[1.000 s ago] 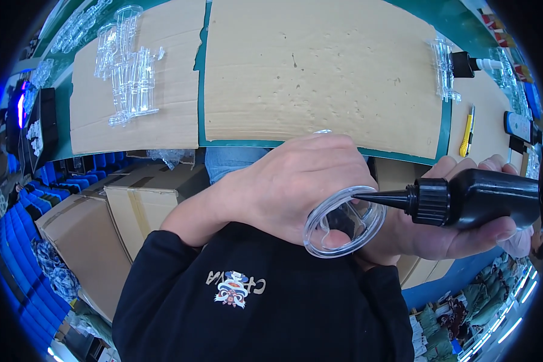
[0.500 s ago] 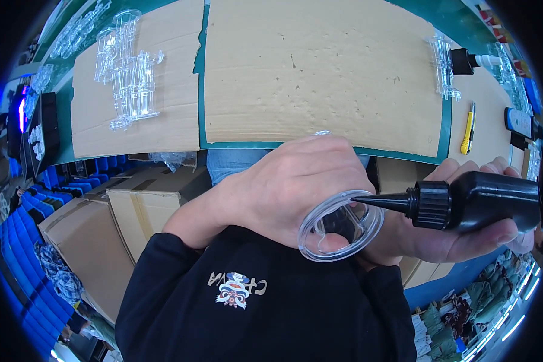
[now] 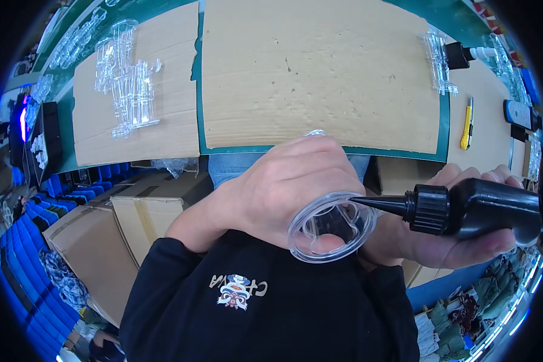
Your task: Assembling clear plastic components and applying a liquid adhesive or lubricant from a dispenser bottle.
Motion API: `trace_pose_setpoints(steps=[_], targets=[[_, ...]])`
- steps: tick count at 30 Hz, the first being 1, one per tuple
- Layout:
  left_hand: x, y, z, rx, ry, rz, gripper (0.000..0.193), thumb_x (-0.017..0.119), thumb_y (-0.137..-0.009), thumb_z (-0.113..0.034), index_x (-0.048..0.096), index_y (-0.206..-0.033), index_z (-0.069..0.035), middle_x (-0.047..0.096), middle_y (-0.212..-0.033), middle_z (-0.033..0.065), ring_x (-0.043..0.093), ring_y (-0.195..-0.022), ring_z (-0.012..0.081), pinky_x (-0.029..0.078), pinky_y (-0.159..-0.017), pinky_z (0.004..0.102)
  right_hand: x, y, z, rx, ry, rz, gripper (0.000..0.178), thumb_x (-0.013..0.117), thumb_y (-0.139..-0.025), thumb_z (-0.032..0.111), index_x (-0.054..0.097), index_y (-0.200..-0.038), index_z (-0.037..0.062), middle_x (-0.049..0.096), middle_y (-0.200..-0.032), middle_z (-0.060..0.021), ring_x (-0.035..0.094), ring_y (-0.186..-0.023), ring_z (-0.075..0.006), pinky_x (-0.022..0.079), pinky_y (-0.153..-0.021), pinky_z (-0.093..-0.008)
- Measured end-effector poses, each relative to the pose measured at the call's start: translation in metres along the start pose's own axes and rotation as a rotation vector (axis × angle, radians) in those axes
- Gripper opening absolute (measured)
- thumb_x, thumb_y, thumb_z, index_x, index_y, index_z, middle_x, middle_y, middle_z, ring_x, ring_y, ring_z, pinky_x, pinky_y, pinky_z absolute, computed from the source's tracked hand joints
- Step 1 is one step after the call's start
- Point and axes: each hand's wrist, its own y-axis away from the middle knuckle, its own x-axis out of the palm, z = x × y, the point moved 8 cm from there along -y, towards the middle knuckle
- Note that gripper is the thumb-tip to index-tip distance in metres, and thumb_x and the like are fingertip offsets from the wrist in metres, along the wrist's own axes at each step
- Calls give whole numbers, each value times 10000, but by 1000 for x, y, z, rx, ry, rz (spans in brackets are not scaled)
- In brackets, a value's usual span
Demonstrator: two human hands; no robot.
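Note:
My left hand (image 3: 295, 187) is closed round a clear plastic part with a wide round rim (image 3: 295, 244). The rim faces up toward me and the thumb shows through it; the far end of the part pokes out past my knuckles. From the right, my right hand (image 3: 428, 244) grips a black squeeze bottle (image 3: 498, 208) lying on its side across the fingers. Its thin pointed nozzle (image 3: 383, 205) reaches the upper edge of the rim. Whether any liquid comes out of the tip is too small to tell.
Cardboard sheets (image 3: 320, 78) cover the green-edged table. Clear plastic parts (image 3: 130, 90) stand grouped at the left, with more (image 3: 439, 63) at the right beside a second black bottle (image 3: 458, 55). A yellow utility knife (image 3: 467, 130) lies at the right. Cardboard boxes (image 3: 90, 241) stand at lower left.
Both hands stay closed on their things. The round rim has shifted a little to the left, and the nozzle tip still meets its upper edge.

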Motion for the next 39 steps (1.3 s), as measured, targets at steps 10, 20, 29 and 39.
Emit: trace_pose_setpoints(steps=[10, 20, 29, 39], targets=[[-3, -4, -5, 0, -39, -9, 313, 755, -744, -249, 620, -913, -23, 620, -871, 77, 557, -750, 235, 464, -693, 326, 6, -1, 16, -149, 248, -8, 583, 656, -859, 419, 402, -1253, 73, 531, -1084, -92, 625, -686, -126, 496, -573, -184], [-7, -3, -3, -75, -22, -53, 376, 851, -552, -164, 656, -858, -64, 630, -823, 58, 564, -766, 229, 480, -716, 355, 6, -1, 20, -39, 173, 99, 582, 678, -848, 372, 385, -1263, 88, 516, -1126, -76, 642, -855, -142, 531, -690, -220], [-7, -4, -6, -17, -27, -33, 334, 800, -701, -236, 632, -904, -30, 631, -859, 67, 557, -740, 217, 459, -702, 322, 17, -2, 26, -105, 179, 186, 578, 673, -850, 383, 388, -1271, 107, 518, -1131, -54, 609, -989, -143, 521, -826, -253], [-9, -5, -5, -37, -19, -12, 344, 813, -679, -218, 635, -900, -24, 634, -887, 72, 562, -763, 214, 460, -706, 321, 5, 7, 23, 20, 91, 91, 542, 638, -874, 414, 414, -1244, 87, 535, -1077, -53, 617, -837, -110, 504, -692, -221]])
